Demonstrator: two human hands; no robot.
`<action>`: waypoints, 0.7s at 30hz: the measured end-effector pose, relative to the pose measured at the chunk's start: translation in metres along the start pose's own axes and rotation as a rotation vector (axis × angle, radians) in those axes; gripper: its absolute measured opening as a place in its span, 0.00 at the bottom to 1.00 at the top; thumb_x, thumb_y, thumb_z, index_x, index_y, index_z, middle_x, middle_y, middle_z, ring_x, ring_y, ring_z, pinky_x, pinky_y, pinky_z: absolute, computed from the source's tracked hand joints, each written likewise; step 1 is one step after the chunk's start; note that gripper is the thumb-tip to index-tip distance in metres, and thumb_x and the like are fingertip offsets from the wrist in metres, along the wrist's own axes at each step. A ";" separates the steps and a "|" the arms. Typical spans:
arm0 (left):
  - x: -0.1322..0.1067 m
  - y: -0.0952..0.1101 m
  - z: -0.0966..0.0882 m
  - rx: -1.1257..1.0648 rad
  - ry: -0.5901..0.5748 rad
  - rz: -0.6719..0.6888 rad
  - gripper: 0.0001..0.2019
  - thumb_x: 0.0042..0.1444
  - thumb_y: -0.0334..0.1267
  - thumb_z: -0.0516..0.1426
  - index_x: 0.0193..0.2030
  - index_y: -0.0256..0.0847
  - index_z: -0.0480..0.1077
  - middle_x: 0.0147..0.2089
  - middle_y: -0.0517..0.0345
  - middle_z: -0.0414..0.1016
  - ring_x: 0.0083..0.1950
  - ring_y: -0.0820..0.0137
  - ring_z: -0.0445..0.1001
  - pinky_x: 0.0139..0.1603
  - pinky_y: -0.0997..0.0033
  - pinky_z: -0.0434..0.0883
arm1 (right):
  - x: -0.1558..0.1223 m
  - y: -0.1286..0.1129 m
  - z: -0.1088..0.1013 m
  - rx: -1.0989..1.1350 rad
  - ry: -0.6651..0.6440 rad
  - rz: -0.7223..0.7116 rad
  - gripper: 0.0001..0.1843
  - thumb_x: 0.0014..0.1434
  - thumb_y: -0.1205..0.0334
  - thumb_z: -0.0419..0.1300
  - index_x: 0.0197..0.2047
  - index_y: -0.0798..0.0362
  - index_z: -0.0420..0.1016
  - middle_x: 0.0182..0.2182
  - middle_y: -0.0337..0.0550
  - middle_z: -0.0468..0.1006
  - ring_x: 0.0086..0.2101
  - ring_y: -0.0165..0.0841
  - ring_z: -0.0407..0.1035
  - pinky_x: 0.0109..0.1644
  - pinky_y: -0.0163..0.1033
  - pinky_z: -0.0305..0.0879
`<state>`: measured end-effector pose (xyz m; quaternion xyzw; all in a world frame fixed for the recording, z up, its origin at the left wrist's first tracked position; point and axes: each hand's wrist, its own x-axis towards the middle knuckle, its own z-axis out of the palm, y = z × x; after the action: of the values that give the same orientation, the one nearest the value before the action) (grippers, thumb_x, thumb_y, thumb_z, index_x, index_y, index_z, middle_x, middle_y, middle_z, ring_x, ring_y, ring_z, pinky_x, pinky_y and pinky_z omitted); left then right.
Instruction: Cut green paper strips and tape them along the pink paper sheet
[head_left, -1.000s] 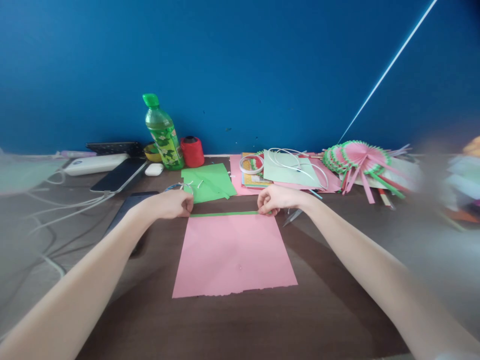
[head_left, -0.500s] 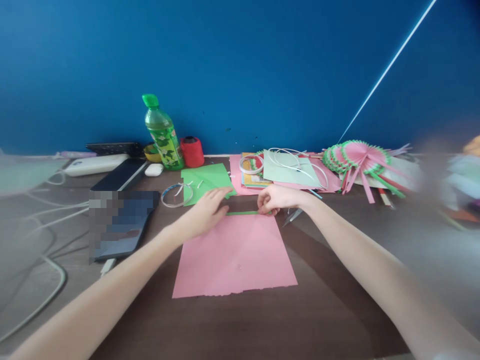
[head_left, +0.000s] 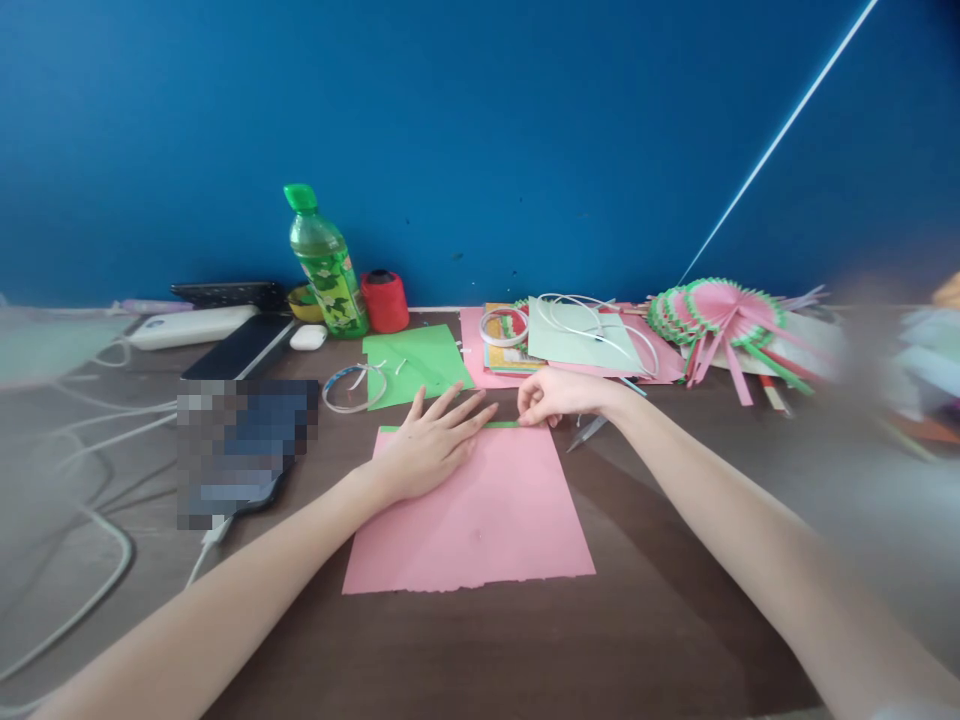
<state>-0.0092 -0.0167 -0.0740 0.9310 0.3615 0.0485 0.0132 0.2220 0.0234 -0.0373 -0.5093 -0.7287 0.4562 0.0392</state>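
Note:
A pink paper sheet lies flat on the brown table, its near edge ragged. Along its far edge runs a narrow green paper strip. My left hand rests spread out on the sheet and covers part of the strip; the fingers point away and to the right. At the sheet's far right corner, my right hand pinches the strip's right end, its fingers curled. Just right of that corner lies a pointed grey tool, partly hidden behind my right wrist.
Behind the sheet are green paper, a ring-shaped band and pale green paper with a white cable on it. A green bottle and red roll stand by the wall. Left lies a phone; right, folded paper fans.
My left hand has spread its fingers and come down flatter on the pink sheet and strip, slightly nearer to me. My right hand stays at the corner.

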 end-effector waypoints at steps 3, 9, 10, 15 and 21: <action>0.000 0.000 0.003 0.005 0.007 -0.003 0.24 0.63 0.41 0.37 0.66 0.50 0.42 0.69 0.62 0.42 0.69 0.58 0.37 0.63 0.40 0.35 | 0.000 0.001 0.000 0.020 -0.004 0.004 0.09 0.42 0.61 0.63 0.25 0.55 0.67 0.17 0.34 0.69 0.19 0.24 0.62 0.23 0.30 0.59; 0.000 0.000 0.002 -0.020 -0.007 -0.013 0.24 0.63 0.42 0.38 0.66 0.54 0.43 0.69 0.63 0.43 0.69 0.58 0.36 0.62 0.38 0.34 | 0.001 0.002 0.001 0.030 0.005 0.007 0.09 0.42 0.62 0.63 0.24 0.55 0.66 0.16 0.33 0.69 0.18 0.23 0.62 0.22 0.30 0.58; 0.000 0.000 0.001 -0.026 -0.011 -0.008 0.24 0.63 0.42 0.38 0.66 0.55 0.44 0.69 0.64 0.43 0.69 0.58 0.37 0.62 0.38 0.35 | 0.002 0.002 0.001 0.028 0.004 0.011 0.09 0.42 0.62 0.63 0.24 0.55 0.66 0.16 0.34 0.69 0.18 0.23 0.62 0.22 0.30 0.58; 0.001 0.001 -0.001 -0.039 -0.019 -0.004 0.22 0.63 0.43 0.38 0.64 0.58 0.47 0.69 0.63 0.46 0.69 0.58 0.39 0.62 0.36 0.36 | 0.002 0.002 0.000 0.012 0.003 0.011 0.09 0.43 0.63 0.63 0.25 0.56 0.67 0.16 0.35 0.69 0.18 0.23 0.62 0.22 0.29 0.58; 0.001 0.001 -0.002 -0.045 -0.012 0.004 0.21 0.63 0.44 0.39 0.63 0.62 0.50 0.68 0.63 0.49 0.68 0.57 0.40 0.62 0.37 0.37 | 0.001 0.001 0.001 0.013 0.011 0.014 0.09 0.43 0.62 0.63 0.25 0.55 0.67 0.16 0.34 0.69 0.18 0.24 0.62 0.22 0.30 0.57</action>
<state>-0.0078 -0.0171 -0.0715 0.9314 0.3585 0.0510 0.0363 0.2217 0.0240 -0.0385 -0.5168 -0.7218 0.4583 0.0434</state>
